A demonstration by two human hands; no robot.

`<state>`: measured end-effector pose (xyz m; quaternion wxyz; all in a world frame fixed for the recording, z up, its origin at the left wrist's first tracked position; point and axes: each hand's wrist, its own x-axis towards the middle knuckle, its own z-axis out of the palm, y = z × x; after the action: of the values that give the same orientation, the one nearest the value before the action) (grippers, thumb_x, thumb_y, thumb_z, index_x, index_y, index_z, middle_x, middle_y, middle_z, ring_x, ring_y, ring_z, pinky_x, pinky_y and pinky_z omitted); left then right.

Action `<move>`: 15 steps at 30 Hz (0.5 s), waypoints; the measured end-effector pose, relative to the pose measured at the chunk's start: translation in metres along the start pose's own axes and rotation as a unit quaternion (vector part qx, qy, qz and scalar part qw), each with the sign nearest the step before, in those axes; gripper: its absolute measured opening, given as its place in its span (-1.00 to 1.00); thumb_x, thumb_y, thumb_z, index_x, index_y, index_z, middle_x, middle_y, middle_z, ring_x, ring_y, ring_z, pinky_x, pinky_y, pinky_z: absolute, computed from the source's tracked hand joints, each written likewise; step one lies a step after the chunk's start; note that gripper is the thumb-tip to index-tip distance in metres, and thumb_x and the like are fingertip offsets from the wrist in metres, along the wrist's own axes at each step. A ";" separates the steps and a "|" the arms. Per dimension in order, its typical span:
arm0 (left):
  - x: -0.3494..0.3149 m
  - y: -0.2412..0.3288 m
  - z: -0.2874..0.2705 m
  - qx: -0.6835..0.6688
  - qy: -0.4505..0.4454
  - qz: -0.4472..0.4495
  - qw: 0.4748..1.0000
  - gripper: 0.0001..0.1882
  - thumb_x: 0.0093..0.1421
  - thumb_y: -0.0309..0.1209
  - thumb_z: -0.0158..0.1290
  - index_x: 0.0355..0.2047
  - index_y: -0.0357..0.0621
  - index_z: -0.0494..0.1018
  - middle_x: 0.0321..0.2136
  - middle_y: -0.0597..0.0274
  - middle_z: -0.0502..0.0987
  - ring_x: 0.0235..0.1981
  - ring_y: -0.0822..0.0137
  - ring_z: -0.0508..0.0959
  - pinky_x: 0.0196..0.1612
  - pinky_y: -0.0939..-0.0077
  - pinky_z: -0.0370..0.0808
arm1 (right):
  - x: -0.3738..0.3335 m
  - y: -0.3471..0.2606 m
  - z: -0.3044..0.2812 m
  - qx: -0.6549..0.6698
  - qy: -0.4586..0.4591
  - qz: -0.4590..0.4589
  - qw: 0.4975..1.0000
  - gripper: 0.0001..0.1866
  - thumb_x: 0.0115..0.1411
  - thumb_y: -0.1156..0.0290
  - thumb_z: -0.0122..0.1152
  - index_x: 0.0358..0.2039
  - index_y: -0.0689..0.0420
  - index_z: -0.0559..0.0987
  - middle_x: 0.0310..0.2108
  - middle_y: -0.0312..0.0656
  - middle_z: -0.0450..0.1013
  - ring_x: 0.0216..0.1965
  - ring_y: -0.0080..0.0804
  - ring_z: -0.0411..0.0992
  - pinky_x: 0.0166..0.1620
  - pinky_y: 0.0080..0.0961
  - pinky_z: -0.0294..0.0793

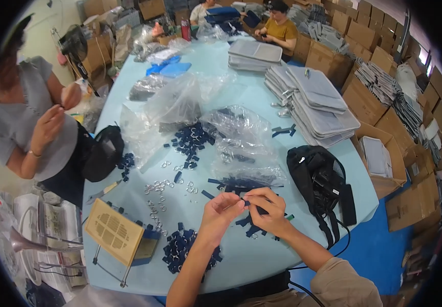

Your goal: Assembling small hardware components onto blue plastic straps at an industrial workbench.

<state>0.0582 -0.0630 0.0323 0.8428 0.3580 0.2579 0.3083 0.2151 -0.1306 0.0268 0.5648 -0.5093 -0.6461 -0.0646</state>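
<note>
My left hand [220, 215] and my right hand [269, 211] meet fingertip to fingertip above the near part of the table. Between them they pinch a small dark blue fabric strip [246, 203]; whether a ring is on it cannot be made out. Below my right hand lie loose dark strips [251, 231], partly hidden by it. Left of my left forearm sits a pile of dark blue tabs with metal rings [178, 251]. Loose silver metal rings [155, 207] trail over the table farther left.
On the light blue table [251, 263] lie clear plastic bags [239, 128], a second tab heap [190, 143], scissors [100, 193], a tilted cardboard-faced stand [113, 230], a black bag [315, 179] and stacked grey panels [315, 97]. A co-worker [36, 112] stands left; others sit at the far end.
</note>
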 end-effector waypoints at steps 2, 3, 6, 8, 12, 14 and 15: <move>-0.006 0.001 0.005 0.029 0.026 0.022 0.999 -0.88 0.21 -0.60 0.19 -0.26 -0.21 0.50 -0.23 0.20 0.58 -0.21 0.45 0.57 -0.05 0.57 0.54 | -0.002 -0.002 -0.002 -0.022 -0.025 0.000 0.999 -0.69 -0.12 0.78 0.24 -0.30 0.26 0.64 -0.34 -0.15 0.55 -0.48 -0.38 0.57 -0.43 -0.59 0.56; -0.007 0.006 0.009 0.067 0.045 0.060 0.995 -0.88 0.21 -0.63 0.18 -0.28 -0.21 0.49 -0.23 0.21 0.58 -0.21 0.46 0.57 -0.07 0.59 0.52 | 0.000 -0.002 -0.003 -0.041 -0.042 -0.017 0.998 -0.67 -0.12 0.77 0.22 -0.27 0.26 0.63 -0.36 -0.14 0.55 -0.48 -0.37 0.56 -0.44 -0.58 0.55; -0.008 0.014 0.017 0.031 0.046 0.090 0.994 -0.90 0.19 -0.68 0.16 -0.30 -0.28 0.49 -0.21 0.16 0.57 -0.17 0.44 0.57 -0.04 0.59 0.50 | -0.002 0.004 -0.003 0.004 -0.045 0.001 0.999 -0.65 -0.09 0.72 0.20 -0.20 0.31 0.62 -0.41 -0.10 0.54 -0.49 -0.34 0.55 -0.46 -0.56 0.54; -0.006 0.011 0.018 0.029 0.060 0.093 0.993 -0.90 0.19 -0.70 0.15 -0.32 -0.29 0.48 -0.20 0.15 0.57 -0.18 0.45 0.56 -0.07 0.60 0.50 | -0.003 0.004 -0.003 0.012 -0.074 0.011 0.997 -0.64 -0.06 0.67 0.21 -0.16 0.35 0.61 -0.38 -0.05 0.54 -0.48 -0.31 0.55 -0.45 -0.54 0.53; -0.005 0.004 0.018 0.067 0.073 0.104 0.990 -0.88 0.18 -0.68 0.17 -0.33 -0.26 0.47 -0.19 0.15 0.58 -0.20 0.46 0.55 -0.12 0.62 0.47 | -0.006 0.004 -0.003 0.033 -0.063 0.016 0.997 -0.58 -0.04 0.62 0.27 -0.08 0.34 0.59 -0.30 -0.03 0.53 -0.44 -0.28 0.55 -0.40 -0.53 0.54; -0.008 0.014 0.014 0.057 0.056 0.116 0.990 -0.89 0.20 -0.67 0.17 -0.34 -0.25 0.47 -0.22 0.16 0.59 -0.23 0.46 0.57 -0.13 0.60 0.48 | -0.001 -0.007 -0.005 0.054 -0.065 -0.019 0.996 -0.53 -0.02 0.54 0.35 -0.03 0.34 0.57 -0.27 -0.01 0.53 -0.40 -0.29 0.55 -0.37 -0.52 0.56; -0.008 0.016 0.015 0.096 0.048 0.124 0.986 -0.89 0.21 -0.65 0.17 -0.33 -0.22 0.47 -0.25 0.19 0.60 -0.26 0.44 0.59 -0.12 0.57 0.49 | -0.001 -0.011 -0.011 0.080 -0.062 -0.009 0.995 -0.49 0.01 0.52 0.39 0.03 0.31 0.55 -0.21 -0.03 0.52 -0.34 -0.30 0.55 -0.33 -0.52 0.57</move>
<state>0.0574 -0.0663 0.0558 0.7462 0.4510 0.2802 0.4015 0.2138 -0.1434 0.0351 0.5622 -0.4600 -0.6871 0.0136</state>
